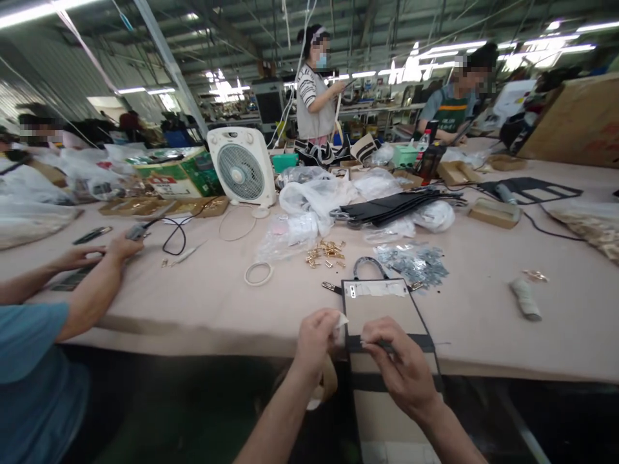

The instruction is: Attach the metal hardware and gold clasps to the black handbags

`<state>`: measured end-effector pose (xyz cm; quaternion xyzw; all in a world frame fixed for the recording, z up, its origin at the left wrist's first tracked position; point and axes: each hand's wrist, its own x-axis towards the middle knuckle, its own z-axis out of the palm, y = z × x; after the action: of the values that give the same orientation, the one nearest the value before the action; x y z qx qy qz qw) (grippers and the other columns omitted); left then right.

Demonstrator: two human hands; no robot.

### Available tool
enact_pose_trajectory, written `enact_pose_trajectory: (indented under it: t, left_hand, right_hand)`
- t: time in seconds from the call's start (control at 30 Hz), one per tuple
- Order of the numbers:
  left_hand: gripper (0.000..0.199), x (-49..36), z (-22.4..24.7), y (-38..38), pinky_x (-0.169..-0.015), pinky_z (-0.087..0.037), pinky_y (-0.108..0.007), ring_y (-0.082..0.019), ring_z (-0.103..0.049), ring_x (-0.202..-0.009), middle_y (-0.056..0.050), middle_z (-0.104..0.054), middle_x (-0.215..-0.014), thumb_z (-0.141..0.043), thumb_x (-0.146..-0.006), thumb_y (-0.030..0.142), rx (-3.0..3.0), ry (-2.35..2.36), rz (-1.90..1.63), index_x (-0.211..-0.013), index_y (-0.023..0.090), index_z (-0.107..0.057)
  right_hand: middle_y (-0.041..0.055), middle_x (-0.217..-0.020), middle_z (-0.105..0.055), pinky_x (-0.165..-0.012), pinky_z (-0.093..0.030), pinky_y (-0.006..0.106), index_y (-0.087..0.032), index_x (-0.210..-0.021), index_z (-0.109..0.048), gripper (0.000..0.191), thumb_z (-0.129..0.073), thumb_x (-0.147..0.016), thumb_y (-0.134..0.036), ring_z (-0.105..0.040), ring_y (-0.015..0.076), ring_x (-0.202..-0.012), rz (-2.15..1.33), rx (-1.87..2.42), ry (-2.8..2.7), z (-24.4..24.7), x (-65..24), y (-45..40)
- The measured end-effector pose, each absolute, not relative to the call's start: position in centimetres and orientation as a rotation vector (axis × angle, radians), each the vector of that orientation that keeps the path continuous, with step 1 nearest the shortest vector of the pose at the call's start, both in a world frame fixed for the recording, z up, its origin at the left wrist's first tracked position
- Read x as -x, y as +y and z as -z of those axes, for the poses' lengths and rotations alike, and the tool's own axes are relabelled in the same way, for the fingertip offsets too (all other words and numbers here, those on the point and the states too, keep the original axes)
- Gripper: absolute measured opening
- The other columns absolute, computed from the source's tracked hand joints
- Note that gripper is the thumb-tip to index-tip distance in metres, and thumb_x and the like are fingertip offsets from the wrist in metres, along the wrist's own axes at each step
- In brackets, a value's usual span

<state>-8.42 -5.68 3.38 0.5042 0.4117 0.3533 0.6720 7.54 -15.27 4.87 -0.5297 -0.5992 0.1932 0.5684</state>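
My left hand (316, 335) pinches a small pale strip (342, 319), which may be tape. Beside it, my right hand (394, 361) is closed at the fingertips over the bag piece; what it grips is too small to make out. The beige and black bag piece (376, 314) lies flat on the table and hangs over its front edge, with a dark handle (370, 261) at the top and metal buckles at both sides. A roll of tape (326, 380) hangs below my left wrist, partly hidden.
Another tape roll (258, 274), gold hardware (325, 253) and grey metal pieces (420, 264) lie on the table (203, 290). Behind stand a fan (240, 167) and plastic bags. A co-worker's hands (120, 245) work at the left. A wrapped tool (525, 299) is at right.
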Motion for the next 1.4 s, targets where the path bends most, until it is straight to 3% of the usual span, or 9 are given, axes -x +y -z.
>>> enact_pose_trajectory:
  t: [0.13,0.27,0.37,0.57,1.03,1.2,1.3,1.4]
  left_hand:
    - [0.037,10.3,-4.5,-5.2,-0.063,-0.043,-0.022,-0.012,-0.053,-0.065,0.000,-0.061,-0.070,-0.064,-0.095,0.051,-1.415,0.884,-0.751,-0.093,0.016,-0.075]
    - [0.036,12.3,-4.8,-5.6,-0.075,-0.051,-0.025,-0.016,-0.063,-0.078,-0.004,-0.073,-0.088,-0.058,-0.101,0.047,-1.625,0.884,-0.677,-0.102,0.017,-0.079]
    - [0.037,14.3,-3.9,-5.5,-0.077,-0.053,-0.026,-0.017,-0.067,-0.078,-0.004,-0.077,-0.094,-0.058,-0.100,0.047,-1.685,0.942,-0.660,-0.113,0.019,-0.080]
    - [0.044,20.5,-1.2,-2.8,-0.080,-0.057,-0.030,-0.020,-0.070,-0.078,-0.003,-0.076,-0.080,-0.059,-0.098,0.050,-1.771,1.230,-0.755,-0.123,0.020,-0.078]
    - [0.052,25.2,2.9,-0.9,-0.088,-0.061,-0.033,-0.023,-0.076,-0.084,-0.003,-0.082,-0.095,-0.059,-0.093,0.061,-1.708,1.611,-0.845,-0.125,0.024,-0.077]
    - [0.055,25.0,2.7,-1.0,-0.084,-0.061,-0.032,-0.023,-0.077,-0.083,-0.003,-0.082,-0.089,-0.059,-0.092,0.064,-1.677,1.652,-0.862,-0.124,0.023,-0.078]
    - [0.056,25.0,2.8,-1.0,-0.083,-0.061,-0.032,-0.025,-0.077,-0.086,-0.002,-0.081,-0.085,-0.059,-0.091,0.066,-1.683,1.701,-0.835,-0.123,0.025,-0.078]
    - [0.057,25.0,3.0,-1.2,-0.081,-0.060,-0.032,-0.026,-0.077,-0.086,-0.002,-0.081,-0.085,-0.059,-0.090,0.067,-1.689,1.741,-0.822,-0.123,0.025,-0.078]
  right_hand:
    - [0.0057,-0.096,-0.069,-0.084,-0.053,0.035,-0.025,-0.100,-0.068,0.017,-0.061,-0.100,-0.041,-0.065,0.0229,-0.092,-0.558,1.465,-1.265,-5.2,-11.5,-11.8]
    - [0.0102,-0.125,-0.066,-0.110,-0.043,0.045,-0.023,-0.094,-0.074,0.026,-0.064,-0.094,-0.046,-0.060,0.0282,-0.122,-0.596,1.531,-1.412,-3.7,-14.5,-6.6]
    - [0.0124,-0.133,-0.063,-0.118,-0.035,0.051,-0.022,-0.088,-0.076,0.029,-0.062,-0.092,-0.048,-0.057,0.0306,-0.130,-0.642,1.581,-1.447,-1.9,-14.7,-4.1]
    - [0.0135,-0.134,-0.062,-0.120,-0.032,0.053,-0.022,-0.081,-0.075,0.031,-0.061,-0.091,-0.049,-0.055,0.0313,-0.131,-0.628,1.635,-1.443,-0.1,-14.0,-3.0]
    - [0.0133,-0.131,-0.064,-0.116,-0.037,0.056,-0.023,-0.083,-0.076,0.027,-0.061,-0.092,-0.044,-0.057,0.0312,-0.127,-0.500,1.703,-1.400,1.2,-13.5,-2.2]
    - [0.0127,-0.128,-0.064,-0.115,-0.039,0.054,-0.023,-0.088,-0.077,0.023,-0.063,-0.094,-0.040,-0.058,0.0303,-0.125,-0.384,1.702,-1.452,1.6,-13.3,-2.2]
    - [0.0128,-0.128,-0.064,-0.113,-0.043,0.052,-0.023,-0.100,-0.075,0.019,-0.066,-0.093,-0.037,-0.059,0.0309,-0.124,-0.276,1.714,-1.506,1.8,-13.1,-2.4]
    - [0.0143,-0.126,-0.066,-0.109,-0.046,0.052,-0.020,-0.123,-0.067,0.033,-0.067,-0.094,-0.035,-0.059,0.0323,-0.121,-0.134,1.761,-1.534,1.8,-12.7,-2.6]
